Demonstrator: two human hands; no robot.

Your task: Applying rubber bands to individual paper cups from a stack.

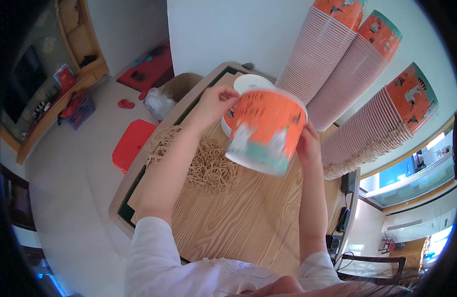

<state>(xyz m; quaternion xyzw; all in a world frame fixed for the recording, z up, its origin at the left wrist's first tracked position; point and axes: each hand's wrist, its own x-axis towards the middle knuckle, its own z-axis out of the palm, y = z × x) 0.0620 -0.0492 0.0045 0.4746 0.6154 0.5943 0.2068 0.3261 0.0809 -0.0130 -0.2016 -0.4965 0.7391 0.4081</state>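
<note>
Above the wooden table, both my hands hold an orange paper bucket [269, 126] with a green band, pale animal figures and dark print; it is tilted and slightly blurred. My left hand [220, 103] pinches its rim on the left. My right hand [308, 144] grips its right side, with part of the fingers hidden behind it. Below my left forearm lies a tangled heap of tan cord loops [211, 166]. Just behind the bucket are a white round piece [253, 81] and part of another orange item, mostly covered from view.
Tall nested stacks of similar buckets [320, 54] lean at the back right; the nearest stack [367, 131] has tan cords along its side. Black adapters [343, 220] and cables sit at the table's right edge. A red stool [133, 144] and a cardboard box [183, 85] stand to the left.
</note>
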